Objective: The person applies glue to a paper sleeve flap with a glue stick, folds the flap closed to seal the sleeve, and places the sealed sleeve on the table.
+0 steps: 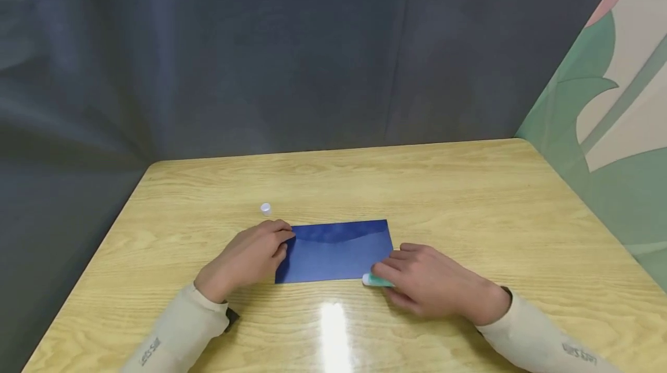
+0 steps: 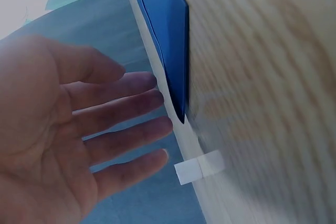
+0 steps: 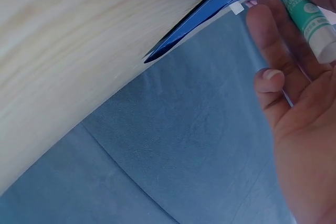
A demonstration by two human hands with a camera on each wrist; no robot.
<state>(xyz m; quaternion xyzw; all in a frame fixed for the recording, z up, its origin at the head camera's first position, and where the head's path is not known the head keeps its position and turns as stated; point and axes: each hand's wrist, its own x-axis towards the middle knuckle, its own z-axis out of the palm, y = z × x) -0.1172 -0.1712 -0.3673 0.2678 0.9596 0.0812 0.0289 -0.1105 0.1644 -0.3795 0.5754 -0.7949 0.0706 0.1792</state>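
A blue envelope [image 1: 333, 257] lies on the table with its pointed flap along the far side. At its left end is my left hand [image 1: 255, 254], fingertips right at the edge; in the left wrist view the fingers [image 2: 123, 103] are extended and slightly spread, with nothing gripped. My right hand [image 1: 429, 280] pinches a green and white glue stick [image 3: 304, 11] between thumb and fingers. Its white tip [image 1: 366, 280] points left, close to the envelope's lower right corner. A small white cap [image 1: 266, 208] stands on the table beyond my left hand.
The wood-grain table [image 1: 448, 187] reaches back to a dark cloth [image 1: 292, 60] hanging behind it and along the left side. On the right is a wall covering [image 1: 615, 130] with green and pink leaf shapes.
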